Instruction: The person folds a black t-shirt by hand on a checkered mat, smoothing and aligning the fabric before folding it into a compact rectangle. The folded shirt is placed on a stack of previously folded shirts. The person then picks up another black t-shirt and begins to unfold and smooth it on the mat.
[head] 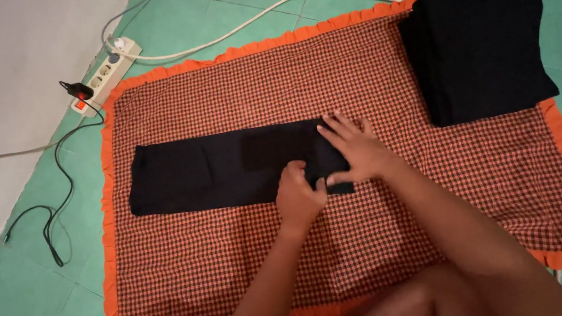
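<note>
Black folded garment (220,168) lies as a long narrow strip in the middle of a red-and-black checked cloth (327,71) with an orange frilled edge, seen from the head camera. Its long axis runs left to right across the cloth, one short end pointing toward the power strip (105,72) side, the other hidden under the hands. The left hand (300,197) presses on the strip's near edge with fingers curled, pinching the fabric. The right hand (355,147) lies flat on the strip's right end, fingers spread wide. A stack of folded black clothes (479,42) sits at the cloth's far right corner, well apart from the strip. Cables trail over the green tiled floor (33,298).
</note>
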